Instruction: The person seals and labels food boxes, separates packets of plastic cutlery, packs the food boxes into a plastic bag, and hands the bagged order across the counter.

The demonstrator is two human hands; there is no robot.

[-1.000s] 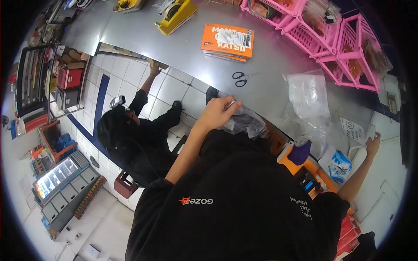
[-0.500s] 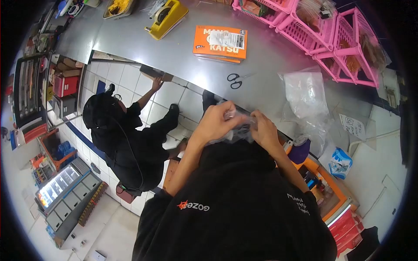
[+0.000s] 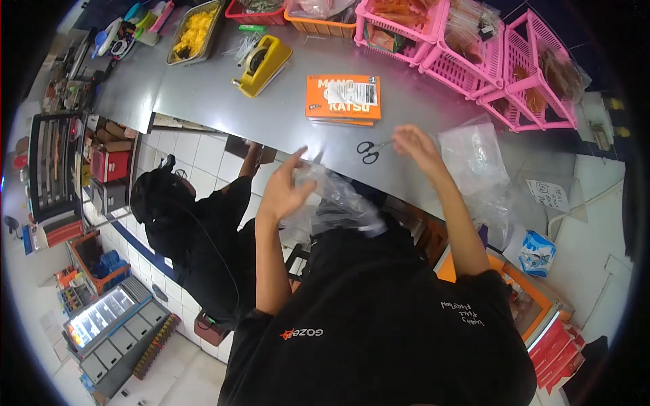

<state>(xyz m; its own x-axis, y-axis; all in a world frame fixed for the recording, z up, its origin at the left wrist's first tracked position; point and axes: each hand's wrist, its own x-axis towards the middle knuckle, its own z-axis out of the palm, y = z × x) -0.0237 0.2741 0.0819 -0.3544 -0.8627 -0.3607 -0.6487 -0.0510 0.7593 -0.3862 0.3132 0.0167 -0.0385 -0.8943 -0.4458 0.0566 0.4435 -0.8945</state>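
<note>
My left hand grips a clear plastic bag by one end, thumb against fingers. The bag hangs crumpled in front of my shirt, just off the counter's near edge; I cannot make out anything inside. My right hand is over the counter with its fingers loosely bent and apart, and nothing shows in it. Beside its fingertips lies a pair of black-handled scissors, blades pointing toward that hand. Behind the scissors sits a stack of orange boxes with a white label on top.
A yellow tape dispenser and a metal tray of yellow food stand on the steel counter. Pink baskets line the back right, near more clear plastic bags. At left, a person in black reaches under the counter.
Both hands were together at the plastic bag. The right hand has let go and moved forward to the scissors, while the left has drawn left with the bag, which now hangs spread out.
</note>
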